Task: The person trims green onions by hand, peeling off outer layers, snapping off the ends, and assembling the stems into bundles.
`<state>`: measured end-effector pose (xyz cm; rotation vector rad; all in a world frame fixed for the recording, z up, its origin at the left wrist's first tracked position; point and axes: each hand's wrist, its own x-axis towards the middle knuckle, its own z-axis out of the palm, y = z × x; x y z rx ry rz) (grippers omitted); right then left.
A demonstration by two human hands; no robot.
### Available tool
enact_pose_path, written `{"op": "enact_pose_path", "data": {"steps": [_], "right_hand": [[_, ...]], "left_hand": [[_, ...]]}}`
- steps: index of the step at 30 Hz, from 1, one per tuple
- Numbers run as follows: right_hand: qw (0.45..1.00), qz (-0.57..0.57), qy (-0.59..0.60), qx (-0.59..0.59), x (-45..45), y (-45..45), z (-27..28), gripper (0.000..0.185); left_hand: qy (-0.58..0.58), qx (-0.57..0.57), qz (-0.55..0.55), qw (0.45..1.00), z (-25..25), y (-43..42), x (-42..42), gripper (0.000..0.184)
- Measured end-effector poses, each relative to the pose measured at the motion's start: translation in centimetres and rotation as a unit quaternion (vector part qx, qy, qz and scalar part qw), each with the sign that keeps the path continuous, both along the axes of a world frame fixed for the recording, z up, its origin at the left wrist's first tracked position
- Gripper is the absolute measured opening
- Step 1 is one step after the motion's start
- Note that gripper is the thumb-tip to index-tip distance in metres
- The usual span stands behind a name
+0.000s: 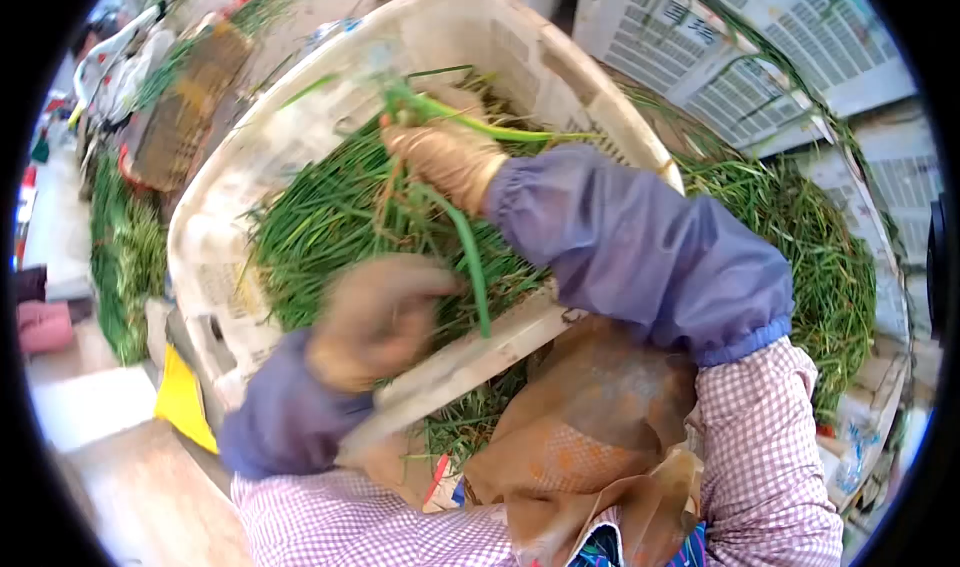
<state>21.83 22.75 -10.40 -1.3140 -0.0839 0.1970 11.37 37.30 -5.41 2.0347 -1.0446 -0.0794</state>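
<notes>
A white plastic basket (pixel 205 202) stands in front of me, filled with long, thin green leaves (pixel 310 212) that look like green onion tops. My right hand (pixel 440 157), in a tan glove, reaches over the far part of the heap. Its fingers are closed around a few green onion stalks (pixel 465 252); one long leaf hangs down towards the near rim. Low over the near left of the heap is my gloved left hand (pixel 385 312), smeared by motion. Whether its fingers hold anything is not visible.
More cut greens (pixel 820 267) lie heaped on the right, beside white slatted crates (pixel 700 47). At left are a bundle of green onions (pixel 125 257), a cardboard box (pixel 190 107) and a yellow piece (pixel 183 397). A brown apron (pixel 590 427) covers my lap.
</notes>
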Motion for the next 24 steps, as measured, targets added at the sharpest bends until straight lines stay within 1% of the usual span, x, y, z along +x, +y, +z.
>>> {"op": "enact_pose_path", "data": {"steps": [1, 2, 4, 5, 6, 7, 8, 9, 10, 11, 13, 14, 15, 16, 17, 18, 19, 20, 21, 22, 23, 24], "right_hand": [[0.999, 0.011, 0.038, 0.015, -1.3, -0.3, 1.9, 0.012], [0.997, 0.018, 0.075, 0.027, -2.3, -0.9, 3.7, 0.014], [0.996, 0.009, 0.004, 0.094, -2.7, -2.0, 5.2, 0.016], [0.998, -0.011, -0.001, 0.063, -3.5, -3.9, 7.6, 0.017], [0.999, 0.002, -0.01, 0.045, -4.9, -6.5, 10.6, 0.02], [0.989, -0.023, -0.141, 0.037, -3.9, -10.2, 9.7, 0.025], [0.996, -0.031, -0.083, 0.016, -5.3, -12.6, 14.2, 0.027], [0.993, -0.04, -0.105, -0.018, -7.0, -16.6, 16.0, 0.029], [0.983, -0.08, -0.151, -0.061, -8.5, -20.2, 18.1, 0.036], [0.98, -0.096, -0.158, -0.075, -10.4, -22.9, 20.1, 0.036], [0.957, -0.215, -0.193, -0.018, -15.1, -27.8, 24.2, 0.039], [0.937, -0.276, -0.215, 0.009, -18.6, -31.0, 25.9, 0.04], [0.959, -0.198, -0.171, -0.111, -20.8, -38.3, 26.8, 0.037], [0.857, -0.335, -0.274, -0.28, -21.5, -41.1, 24.0, 0.032], [0.802, -0.47, -0.166, -0.327, -22.1, -48.4, 21.4, 0.025], [0.903, -0.373, -0.187, -0.1, -23.2, -53.0, 19.2, 0.019], [0.831, -0.524, -0.161, -0.098, -24.9, -49.2, 20.4, 0.015], [0.861, -0.445, -0.243, -0.033, -27.1, -48.5, 20.6, 0.013], [0.832, -0.501, -0.221, -0.092, -28.3, -48.3, 20.6, 0.014], [0.796, -0.555, -0.193, -0.145, -29.5, -48.3, 20.1, 0.016], [0.769, -0.601, -0.165, -0.142, -29.7, -49.6, 19.3, 0.015], [0.74, -0.643, -0.143, -0.138, -29.5, -50.8, 19.1, 0.016]], "left_hand": [[0.159, 0.142, -0.039, 0.976, -1.9, -2.1, -0.8, 0.026], [0.095, 0.095, -0.072, 0.988, -5.0, -3.1, -1.1, 0.035], [0.002, 0.193, -0.009, 0.981, -12.6, -3.6, -0.7, 0.047], [-0.04, 0.22, 0.098, 0.97, -15.9, -3.5, -0.9, 0.048], [-0.039, 0.213, 0.096, 0.972, -16.0, -3.3, -0.8, 0.048], [-0.009, 0.211, 0.108, 0.972, -16.0, -2.9, -0.7, 0.049], [0.02, 0.208, 0.12, 0.971, -16.1, -2.2, -0.4, 0.05], [0.048, 0.205, 0.129, 0.969, -16.1, -1.4, -0.2, 0.052], [0.072, 0.2, 0.133, 0.968, -16.1, -0.5, 0.2, 0.053], [0.095, 0.194, 0.129, 0.968, -16.1, 0.4, 0.7, 0.055], [0.14, 0.184, 0.103, 0.967, -16.2, 1.8, 1.9, 0.057], [0.126, 0.219, 0.079, 0.964, -16.2, 2.3, 2.6, 0.061], [0.109, 0.255, 0.057, 0.959, -15.8, 2.4, 3.5, 0.066], [0.174, 0.323, 0.054, 0.929, -13.7, 1.4, 4.5, 0.065], [0.234, 0.393, 0.055, 0.887, -10.4, 0.3, 4.8, 0.064], [0.193, 0.473, 0.063, 0.858, -7.0, -1.0, 5.0, 0.055], [0.186, 0.494, 0.091, 0.845, -7.2, -1.0, 6.7, 0.044], [0.125, 0.496, 0.048, 0.858, -5.0, -1.8, 7.5, 0.037], [0.1, 0.473, 0.029, 0.875, -3.4, -2.6, 8.5, 0.032], [0.089, 0.407, 0.01, 0.909, -1.5, -3.5, 9.3, 0.028], [0.087, 0.296, 0.027, 0.951, 1.9, -6.1, 7.9, 0.023], [0.165, 0.133, 0.027, 0.977, 4.5, -9.1, 7.1, 0.023]]}}
